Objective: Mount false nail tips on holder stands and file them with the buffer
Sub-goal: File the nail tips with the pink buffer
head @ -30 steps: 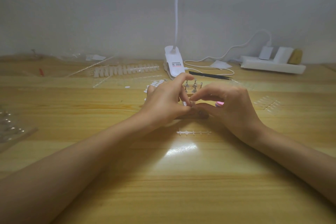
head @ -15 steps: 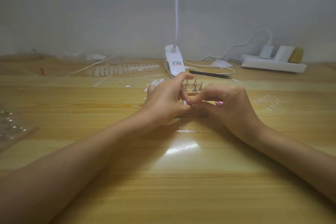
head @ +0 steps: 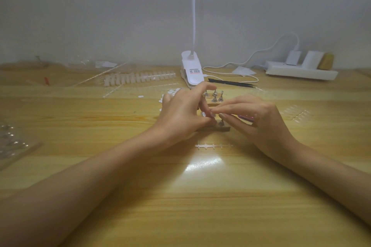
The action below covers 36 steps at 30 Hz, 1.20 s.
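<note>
My left hand (head: 181, 113) and my right hand (head: 259, 118) meet over a small wooden base (head: 222, 128) that carries a metal holder stand (head: 221, 122). The left fingers curl round a stand there, and a pale nail tip (head: 203, 114) shows at them. Thumb and forefinger of the right hand pinch something small at the same spot, too tiny to name. A pink buffer (head: 246, 117) peeks out behind the right fingers. A second wooden base with several metal stands (head: 215, 96) sits just beyond. An emptied clear sprue (head: 212, 145) lies in front of my hands.
A white clip lamp (head: 191, 71) stands behind, its cable (head: 230, 70) running to a power strip (head: 301, 71) at back right. Black tweezers (head: 230, 83) lie beside it. Strips of nail tips (head: 138, 77) lie at back left, clear tips (head: 297, 113) at right, a plastic tray (head: 12, 144) at left.
The right hand's fingers have lifted and spread a little, uncovering the stand and the wooden base under them. The left hand has barely moved.
</note>
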Each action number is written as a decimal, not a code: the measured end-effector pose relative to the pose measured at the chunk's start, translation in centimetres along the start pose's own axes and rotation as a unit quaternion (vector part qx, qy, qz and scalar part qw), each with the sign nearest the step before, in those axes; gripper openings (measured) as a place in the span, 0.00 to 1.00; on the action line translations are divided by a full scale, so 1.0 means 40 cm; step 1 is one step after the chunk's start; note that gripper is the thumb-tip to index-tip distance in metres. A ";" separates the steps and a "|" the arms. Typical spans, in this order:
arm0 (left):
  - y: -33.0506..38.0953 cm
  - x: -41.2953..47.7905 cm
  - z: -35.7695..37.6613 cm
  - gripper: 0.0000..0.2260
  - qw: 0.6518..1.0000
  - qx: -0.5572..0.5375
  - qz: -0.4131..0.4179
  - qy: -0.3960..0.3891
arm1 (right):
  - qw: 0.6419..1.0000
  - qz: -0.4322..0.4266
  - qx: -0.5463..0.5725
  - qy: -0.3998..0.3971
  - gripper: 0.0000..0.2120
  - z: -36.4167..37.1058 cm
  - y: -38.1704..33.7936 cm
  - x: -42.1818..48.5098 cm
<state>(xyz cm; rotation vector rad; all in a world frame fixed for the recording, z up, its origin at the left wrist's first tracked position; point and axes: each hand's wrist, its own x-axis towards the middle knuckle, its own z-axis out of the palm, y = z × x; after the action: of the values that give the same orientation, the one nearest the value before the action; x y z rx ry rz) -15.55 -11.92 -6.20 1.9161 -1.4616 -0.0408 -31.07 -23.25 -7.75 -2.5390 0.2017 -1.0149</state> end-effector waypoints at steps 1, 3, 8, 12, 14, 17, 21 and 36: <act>-0.001 0.001 0.000 0.28 1.000 0.003 0.001 0.001 | 1.000 -0.008 -0.008 -0.001 0.10 0.001 -0.001 0.001; -0.002 0.001 0.001 0.28 1.000 0.005 0.004 0.000 | 1.000 -0.013 -0.012 0.000 0.09 0.004 0.000 0.003; -0.005 0.001 0.002 0.27 1.000 0.001 0.000 0.000 | 1.000 0.016 0.018 -0.010 0.12 -0.003 -0.002 -0.004; -0.006 0.003 0.001 0.28 1.000 0.009 -0.001 -0.015 | 0.998 0.033 0.034 -0.031 0.11 -0.007 -0.002 -0.004; 0.005 0.010 -0.022 0.33 0.997 0.045 -0.003 -0.067 | 0.997 0.040 0.038 -0.047 0.12 -0.010 -0.005 -0.006; 0.030 0.026 -0.110 0.36 0.979 0.137 0.007 -0.152 | 0.996 0.048 0.063 -0.052 0.18 -0.024 -0.013 -0.004; 0.062 0.014 -0.234 0.11 0.981 0.116 0.060 -0.142 | 0.996 -0.065 -0.013 -0.062 0.08 -0.041 -0.029 -0.006; 0.021 -0.164 -0.075 0.17 0.964 0.255 0.057 -0.054 | 0.983 0.049 0.060 -0.166 0.10 -0.020 -0.053 -0.024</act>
<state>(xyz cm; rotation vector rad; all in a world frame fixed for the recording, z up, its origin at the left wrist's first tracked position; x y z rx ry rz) -17.29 -4.88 -6.01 2.2528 -1.7803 0.3197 -32.34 -21.31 -6.95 -2.5124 0.1618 -0.5381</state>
